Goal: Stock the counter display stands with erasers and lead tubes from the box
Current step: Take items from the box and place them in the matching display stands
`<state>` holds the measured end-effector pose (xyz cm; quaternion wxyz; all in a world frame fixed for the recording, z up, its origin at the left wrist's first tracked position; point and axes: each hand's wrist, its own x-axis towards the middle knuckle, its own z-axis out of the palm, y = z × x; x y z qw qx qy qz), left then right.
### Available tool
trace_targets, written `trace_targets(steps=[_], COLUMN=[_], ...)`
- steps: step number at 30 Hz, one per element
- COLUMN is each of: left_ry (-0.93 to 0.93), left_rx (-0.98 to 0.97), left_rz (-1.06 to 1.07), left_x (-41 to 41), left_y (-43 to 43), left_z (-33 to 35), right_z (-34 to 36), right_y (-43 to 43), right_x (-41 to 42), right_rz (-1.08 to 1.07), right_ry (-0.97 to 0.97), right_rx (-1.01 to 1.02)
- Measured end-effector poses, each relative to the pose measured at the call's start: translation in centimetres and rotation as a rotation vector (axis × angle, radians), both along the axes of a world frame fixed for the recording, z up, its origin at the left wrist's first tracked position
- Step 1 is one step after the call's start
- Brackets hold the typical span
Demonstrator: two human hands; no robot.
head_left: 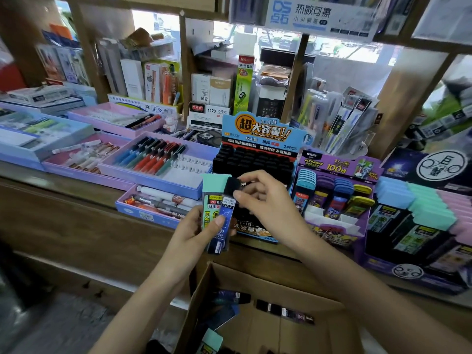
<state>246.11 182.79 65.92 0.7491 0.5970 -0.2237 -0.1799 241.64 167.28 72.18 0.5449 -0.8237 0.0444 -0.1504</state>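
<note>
My left hand (190, 232) grips two lead tubes upright side by side: a teal-capped one (211, 200) and a dark blue one with a black cap (226, 213). My right hand (265, 200) pinches the black cap of the blue tube from the right. Both are held in front of the blue counter display stand (258, 154), whose black slots hold several black-capped tubes. Below, the open cardboard box (255, 284) contains more lead tubes (284, 311) lying loose.
A purple stand of coloured lead cases (334, 195) sits right of the blue one, then a dark stand with pastel erasers (419, 208). Pink and lilac pen trays (153, 159) lie on the counter to the left. Shelves of stationery rise behind.
</note>
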Motion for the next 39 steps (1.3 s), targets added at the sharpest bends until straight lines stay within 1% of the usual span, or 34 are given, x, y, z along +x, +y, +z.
trace_targets(steps=[3, 5, 8, 10, 12, 14, 19, 24, 28, 33, 34, 35, 38, 39], left_ry=[-0.01, -0.013, -0.01, 0.013, 0.014, 0.011, -0.021, -0.016, 0.0, -0.022, -0.027, -0.029, -0.022, -0.025], left_rx=[0.033, 0.046, 0.043, 0.029, 0.033, 0.044, 0.075, 0.077, 0.075, 0.088, 0.089, 0.088, 0.073, 0.068], left_rz=[-0.016, -0.014, 0.042, 0.093, 0.131, 0.147, 0.143, 0.147, 0.144, 0.115, 0.109, 0.104, 0.082, 0.072], left_x=[-0.1, -0.2, -0.3, -0.3, -0.2, -0.3, -0.3, -0.3, -0.4, -0.5, -0.6, -0.7, -0.9, -1.0], left_y=[-0.3, -0.5, -0.4, -0.1, 0.3, 0.7, 1.1, 1.3, 1.3, 1.0, 0.8, 0.7, 0.0, -0.2], left_z=[-0.1, -0.2, -0.6, -0.9, -1.2, -1.5, -1.7, -1.7, -1.8, -1.7, -1.6, -1.5, -0.9, -0.8], right_z=[0.2, 0.5, 1.9, 3.0, 3.5, 3.2, 1.0, -0.1, -0.5, -1.8, -1.8, -1.8, -1.5, -1.1], right_y=[-0.4, -1.0, -2.7, -4.0, -5.0, -5.4, -4.7, -4.1, -4.1, -3.9, -3.8, -3.8, -3.9, -3.9], right_x=[-0.5, -0.9, -1.1, -1.0, -0.6, -0.1, 1.2, 2.0, 2.1, 2.3, 2.3, 2.4, 2.3, 2.3], right_rz=[-0.008, -0.018, -0.116, -0.194, -0.253, -0.301, -0.299, -0.266, -0.275, -0.316, -0.335, -0.348, -0.327, -0.32], right_ry=[0.009, 0.004, -0.097, -0.171, -0.215, -0.215, -0.213, -0.215, -0.196, -0.138, -0.133, -0.137, -0.164, -0.153], right_rx=[0.171, 0.246, 0.305, 0.276, 0.183, 0.072, -0.06, -0.074, -0.102, -0.13, -0.171, -0.273, -0.747, -0.842])
